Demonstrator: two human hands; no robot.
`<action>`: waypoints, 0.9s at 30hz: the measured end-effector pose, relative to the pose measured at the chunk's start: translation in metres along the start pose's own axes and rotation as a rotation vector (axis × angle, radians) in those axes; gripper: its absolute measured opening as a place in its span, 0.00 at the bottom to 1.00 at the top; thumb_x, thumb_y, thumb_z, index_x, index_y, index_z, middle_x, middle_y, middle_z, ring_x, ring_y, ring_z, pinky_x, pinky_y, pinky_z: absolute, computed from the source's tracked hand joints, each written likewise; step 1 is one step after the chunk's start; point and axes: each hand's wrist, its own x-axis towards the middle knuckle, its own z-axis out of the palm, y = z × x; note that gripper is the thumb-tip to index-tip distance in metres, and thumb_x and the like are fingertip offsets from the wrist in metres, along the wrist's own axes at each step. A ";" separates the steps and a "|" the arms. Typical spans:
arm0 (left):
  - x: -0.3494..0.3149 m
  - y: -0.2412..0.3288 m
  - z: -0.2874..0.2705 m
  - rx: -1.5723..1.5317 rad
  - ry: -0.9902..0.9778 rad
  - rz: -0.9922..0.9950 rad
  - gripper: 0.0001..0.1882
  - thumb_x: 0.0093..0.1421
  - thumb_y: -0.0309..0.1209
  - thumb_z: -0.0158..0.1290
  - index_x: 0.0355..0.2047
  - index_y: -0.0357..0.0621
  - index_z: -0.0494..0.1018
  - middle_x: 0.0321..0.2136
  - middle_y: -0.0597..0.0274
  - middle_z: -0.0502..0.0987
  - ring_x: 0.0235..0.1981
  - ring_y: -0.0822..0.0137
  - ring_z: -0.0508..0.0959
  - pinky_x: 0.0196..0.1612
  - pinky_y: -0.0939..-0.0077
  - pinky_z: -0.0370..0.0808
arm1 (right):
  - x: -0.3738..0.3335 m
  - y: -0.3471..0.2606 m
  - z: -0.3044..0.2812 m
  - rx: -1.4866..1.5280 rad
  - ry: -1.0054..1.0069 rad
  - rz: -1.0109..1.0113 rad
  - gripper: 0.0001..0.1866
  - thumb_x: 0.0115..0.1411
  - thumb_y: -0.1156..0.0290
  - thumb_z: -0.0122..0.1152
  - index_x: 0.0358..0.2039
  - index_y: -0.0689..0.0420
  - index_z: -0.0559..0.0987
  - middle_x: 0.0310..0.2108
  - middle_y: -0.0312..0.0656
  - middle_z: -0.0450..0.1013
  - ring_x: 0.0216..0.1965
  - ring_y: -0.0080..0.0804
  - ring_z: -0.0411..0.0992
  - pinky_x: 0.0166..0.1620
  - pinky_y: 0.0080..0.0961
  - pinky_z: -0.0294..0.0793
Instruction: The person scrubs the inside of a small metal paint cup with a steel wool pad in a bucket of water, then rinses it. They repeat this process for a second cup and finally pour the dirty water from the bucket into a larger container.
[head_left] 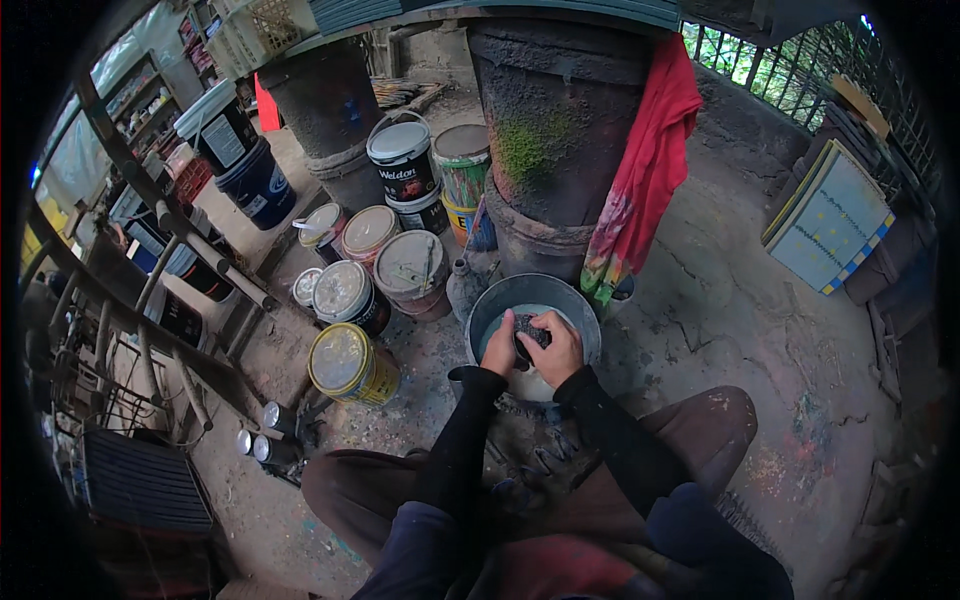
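Both my hands are together over a grey metal basin (575,305) holding pale water, just in front of my knees. My left hand (499,347) and my right hand (556,350) grip a dark, wet lump (529,334), maybe a cloth or a scrubber, between them above the water. Black sleeves cover both forearms. What lies under the lump is hidden.
Several paint cans stand left of the basin, among them a yellow one (348,364) and a white-lidded black one (403,160). A large dark drum (560,120) with a red cloth (650,170) hung on it rises behind. A ladder (170,250) leans at the left. Tiles (830,220) lean at the right.
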 end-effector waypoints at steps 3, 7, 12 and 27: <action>0.012 -0.026 0.004 0.635 0.144 0.917 0.22 0.67 0.40 0.30 0.50 0.39 0.63 0.43 0.45 0.68 0.47 0.51 0.68 0.49 0.67 0.65 | 0.003 0.005 -0.003 -0.217 0.010 0.307 0.13 0.48 0.69 0.64 0.24 0.61 0.69 0.19 0.46 0.70 0.24 0.41 0.72 0.26 0.33 0.66; 0.004 -0.032 0.016 0.647 0.167 0.923 0.21 0.67 0.39 0.29 0.51 0.40 0.62 0.44 0.45 0.67 0.50 0.51 0.67 0.52 0.68 0.64 | -0.002 0.019 -0.007 -0.061 -0.025 0.441 0.13 0.49 0.69 0.64 0.25 0.62 0.69 0.19 0.45 0.70 0.23 0.36 0.71 0.27 0.32 0.67; 0.015 -0.020 -0.012 0.377 -0.017 0.421 0.28 0.66 0.50 0.25 0.56 0.44 0.58 0.38 0.49 0.71 0.24 0.65 0.75 0.24 0.75 0.72 | -0.003 0.003 0.000 -0.039 -0.029 0.216 0.14 0.48 0.69 0.67 0.26 0.62 0.70 0.22 0.45 0.72 0.24 0.34 0.72 0.29 0.29 0.68; -0.005 -0.032 0.031 0.360 0.099 0.677 0.26 0.67 0.44 0.30 0.54 0.36 0.61 0.52 0.52 0.65 0.55 0.61 0.63 0.58 0.74 0.54 | -0.006 0.008 -0.020 -0.058 -0.077 0.504 0.14 0.49 0.70 0.65 0.27 0.62 0.69 0.25 0.42 0.71 0.28 0.29 0.71 0.32 0.25 0.69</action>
